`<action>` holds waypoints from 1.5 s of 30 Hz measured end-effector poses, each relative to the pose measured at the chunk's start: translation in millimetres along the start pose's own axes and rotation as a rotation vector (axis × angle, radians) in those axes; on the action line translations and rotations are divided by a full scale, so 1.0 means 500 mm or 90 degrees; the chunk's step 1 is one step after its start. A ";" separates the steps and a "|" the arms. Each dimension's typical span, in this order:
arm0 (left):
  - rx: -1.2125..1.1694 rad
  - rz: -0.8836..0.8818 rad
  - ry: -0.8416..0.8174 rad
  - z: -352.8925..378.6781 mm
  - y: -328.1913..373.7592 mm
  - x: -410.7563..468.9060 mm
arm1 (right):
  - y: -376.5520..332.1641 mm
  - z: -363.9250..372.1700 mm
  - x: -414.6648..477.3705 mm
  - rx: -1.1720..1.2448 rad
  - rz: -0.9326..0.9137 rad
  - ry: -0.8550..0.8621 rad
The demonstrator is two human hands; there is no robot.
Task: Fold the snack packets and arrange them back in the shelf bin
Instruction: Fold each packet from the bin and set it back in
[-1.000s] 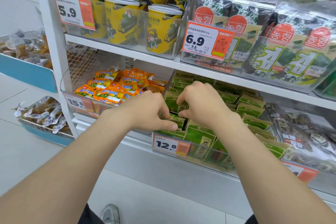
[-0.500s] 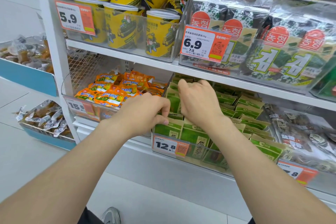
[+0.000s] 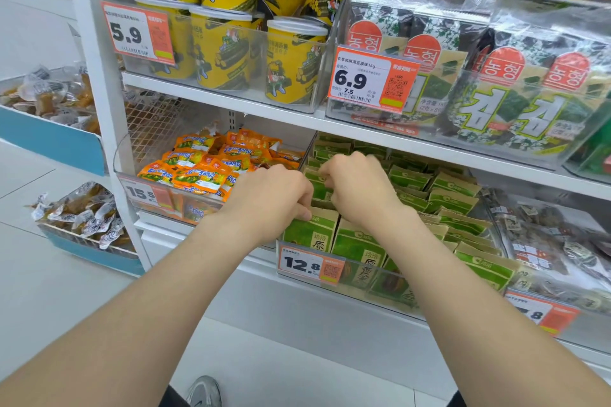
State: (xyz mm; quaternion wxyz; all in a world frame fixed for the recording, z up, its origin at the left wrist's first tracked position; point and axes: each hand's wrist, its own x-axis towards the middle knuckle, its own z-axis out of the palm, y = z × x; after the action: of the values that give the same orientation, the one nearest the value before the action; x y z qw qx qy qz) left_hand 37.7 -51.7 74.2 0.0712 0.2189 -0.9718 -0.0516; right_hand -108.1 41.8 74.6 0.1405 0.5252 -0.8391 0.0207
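While both forearms are reaching in from the near side, the left hand (image 3: 274,198) and right hand (image 3: 360,188) are working close together, knuckles nearly touching, inside the clear shelf bin (image 3: 370,277) on the lower shelf. The left hand's fingers are curling onto the top edge of the front green packet (image 3: 307,235); the right hand is pinching the top of the second green packet (image 3: 319,190) just behind. More green packets (image 3: 453,198) are standing in rows to the right, and orange packets (image 3: 198,172) are lying to the left.

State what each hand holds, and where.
Left hand pinches the front packet by its top edge; right hand, the packet behind, likewise.
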 end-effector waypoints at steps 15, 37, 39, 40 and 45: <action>-0.207 -0.023 -0.039 -0.015 -0.028 0.020 | 0.036 0.022 0.014 0.212 0.041 -0.001; -0.044 0.015 -0.082 0.049 -0.007 0.039 | 0.030 0.044 0.042 0.163 0.064 -0.015; -0.043 0.008 -0.102 0.049 -0.007 0.040 | 0.030 0.049 0.049 0.166 0.075 -0.033; -0.044 0.009 -0.107 0.047 -0.006 0.039 | 0.028 0.051 0.051 0.167 0.075 -0.040; -0.057 0.008 -0.107 0.052 -0.006 0.028 | 0.019 0.052 0.041 0.121 0.085 0.007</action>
State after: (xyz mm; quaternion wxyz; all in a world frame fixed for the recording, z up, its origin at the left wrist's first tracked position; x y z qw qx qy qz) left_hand 22.3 -58.8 50.0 -0.0007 0.2041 -0.9724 -0.1128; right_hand -130.3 23.3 55.9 0.0928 0.4787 -0.8658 0.1126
